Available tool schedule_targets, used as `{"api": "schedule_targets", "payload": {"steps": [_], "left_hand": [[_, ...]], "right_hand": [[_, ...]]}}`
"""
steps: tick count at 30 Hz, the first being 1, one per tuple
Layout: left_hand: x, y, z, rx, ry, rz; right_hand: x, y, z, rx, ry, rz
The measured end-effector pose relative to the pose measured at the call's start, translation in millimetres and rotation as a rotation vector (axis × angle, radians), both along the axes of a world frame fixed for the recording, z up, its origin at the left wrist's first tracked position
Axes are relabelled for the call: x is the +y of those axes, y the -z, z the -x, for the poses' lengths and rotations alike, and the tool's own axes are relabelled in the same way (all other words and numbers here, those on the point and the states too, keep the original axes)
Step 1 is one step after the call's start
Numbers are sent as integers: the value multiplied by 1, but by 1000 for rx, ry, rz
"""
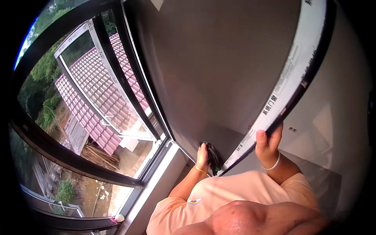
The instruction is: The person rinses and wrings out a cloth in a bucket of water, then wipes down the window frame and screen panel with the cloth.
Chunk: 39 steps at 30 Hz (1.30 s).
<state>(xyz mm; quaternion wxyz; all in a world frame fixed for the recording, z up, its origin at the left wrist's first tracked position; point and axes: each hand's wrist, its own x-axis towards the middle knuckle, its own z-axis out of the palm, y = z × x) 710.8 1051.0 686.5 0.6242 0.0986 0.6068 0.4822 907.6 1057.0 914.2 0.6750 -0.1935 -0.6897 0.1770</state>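
A large window screen panel [219, 66] with dark mesh swings inward in front of me. White protective film with printed lettering covers its frame edge [270, 102]. My right hand [269, 147] is closed around this edge, thumb on the film side. Low down by the mesh, my left hand [202, 157] is closed on a dark black-and-green item [212, 158], whose kind I cannot make out. It sits close to the panel's bottom corner; whether it touches the mesh is unclear.
To the left, an outer window sash [105, 82] stands open over the sill [150, 172]. Outside are a pink tiled roof [86, 129] and a woodpile [100, 156]. A small white-and-pink object [118, 218] sits at the window's lower edge. On the right is a wall with a socket [292, 129].
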Motion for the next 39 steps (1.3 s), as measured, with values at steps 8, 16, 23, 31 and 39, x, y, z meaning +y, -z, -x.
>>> {"api": "schedule_targets", "payload": {"steps": [8, 16, 23, 31, 39], "left_hand": [[-106, -223, -26, -392, -178, -1062], [-143, -266, -82, -337, 19, -1467], [-115, -281, -155, -182, 519, -1320], [-60, -275, -193, 495, 464, -1537], [-51, -263, -188, 333, 444, -1457]], "right_hand": [[-11, -10, -24, -72, -329, 164], [-46, 17, -100, -69, -616, 362], [-61, 29, -154, 293, -1109, 323], [-38, 55, -213, 304, -856, 637], [-21, 100, -198, 238, -1165, 631]]}}
